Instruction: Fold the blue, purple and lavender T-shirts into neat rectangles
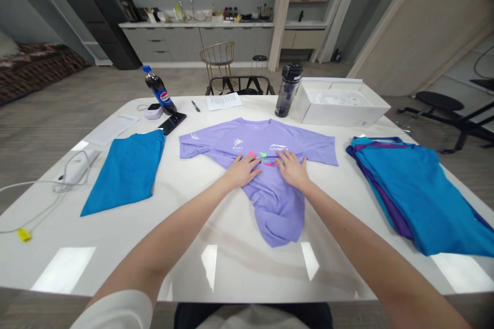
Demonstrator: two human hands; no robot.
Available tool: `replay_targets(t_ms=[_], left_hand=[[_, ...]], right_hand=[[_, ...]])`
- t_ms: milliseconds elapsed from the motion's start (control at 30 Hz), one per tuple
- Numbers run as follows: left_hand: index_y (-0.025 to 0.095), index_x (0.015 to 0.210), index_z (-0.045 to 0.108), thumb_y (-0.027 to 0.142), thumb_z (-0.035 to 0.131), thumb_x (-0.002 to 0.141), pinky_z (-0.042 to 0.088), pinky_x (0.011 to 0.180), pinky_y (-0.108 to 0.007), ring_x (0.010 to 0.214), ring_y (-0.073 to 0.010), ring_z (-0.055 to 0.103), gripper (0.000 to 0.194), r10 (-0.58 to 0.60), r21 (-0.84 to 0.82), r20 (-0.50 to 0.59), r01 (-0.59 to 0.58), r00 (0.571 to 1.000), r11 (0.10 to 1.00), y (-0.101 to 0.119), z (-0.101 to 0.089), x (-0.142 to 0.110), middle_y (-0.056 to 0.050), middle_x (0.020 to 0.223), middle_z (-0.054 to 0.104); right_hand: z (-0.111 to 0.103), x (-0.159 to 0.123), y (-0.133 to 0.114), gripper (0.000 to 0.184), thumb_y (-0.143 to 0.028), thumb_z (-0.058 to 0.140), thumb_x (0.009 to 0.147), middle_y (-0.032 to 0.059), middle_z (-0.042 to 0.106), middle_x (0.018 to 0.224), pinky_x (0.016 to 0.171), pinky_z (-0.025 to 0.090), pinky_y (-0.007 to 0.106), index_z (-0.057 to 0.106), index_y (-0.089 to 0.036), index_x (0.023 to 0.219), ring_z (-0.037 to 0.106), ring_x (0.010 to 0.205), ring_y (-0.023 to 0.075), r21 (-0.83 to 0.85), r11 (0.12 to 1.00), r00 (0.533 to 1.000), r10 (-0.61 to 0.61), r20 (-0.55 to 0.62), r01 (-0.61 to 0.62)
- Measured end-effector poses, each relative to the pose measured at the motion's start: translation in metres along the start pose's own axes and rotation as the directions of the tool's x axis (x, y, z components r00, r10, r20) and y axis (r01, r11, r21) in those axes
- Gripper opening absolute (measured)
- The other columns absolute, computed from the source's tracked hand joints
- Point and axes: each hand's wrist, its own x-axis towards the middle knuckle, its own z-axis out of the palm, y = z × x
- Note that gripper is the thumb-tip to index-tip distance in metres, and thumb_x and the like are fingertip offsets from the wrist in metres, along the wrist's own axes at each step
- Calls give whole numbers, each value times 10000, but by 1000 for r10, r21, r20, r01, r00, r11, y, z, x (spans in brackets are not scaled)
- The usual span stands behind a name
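A lilac T-shirt (270, 190) lies front side up in the middle of the white table (200, 226), its lower part bunched and narrowed toward me. My left hand (243, 169) rests flat on the shirt's chest, fingers stretched out. My right hand (292, 168) lies flat beside it on the chest, fingers spread. Both hands press on the fabric near the coloured print and hold nothing.
A folded blue shirt (127, 169) lies at the left, a stack of blue and purple garments (417, 190) at the right. Behind stand a cola bottle (159, 91), a phone (172, 123), a dark water bottle (287, 90), an open white box (339, 103), a paper sheet (224, 101) and a white cable (57, 185).
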Motion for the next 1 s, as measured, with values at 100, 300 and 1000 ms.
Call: replay_targets(t_ms=[100,300,1000], left_hand=[[233,1538,441,490,372,1051,257,1232,-553,1515,-271,342,555,-37,10,-13,37,999,999,9,7,-9,-127,1635,382],[236,1484,486,327,439,1032,232,1228,-568,1514,-269,336,464,-78,-18,-70,76,995,997,17,5,-36,-120,1633,384],[243,992,678,95,565,785,339,1007,-439,1111,-237,582,278,101,-84,-233,-123,967,989,95,-70,-164,-36,1046,722]], right_hand=[[-4,-20,0,581,-537,248,1069,108,375,1637,1164,192,723,454,-260,1536,321,1492,344,9,1000,999,30,-41,-30],[-22,-72,17,529,-604,501,984,156,601,1375,1070,392,557,639,-226,1326,521,1278,328,27,999,993,49,-106,-46],[-99,-191,-71,363,-518,563,962,6,664,768,634,418,262,695,-183,917,553,677,153,735,630,955,-285,-83,251]])
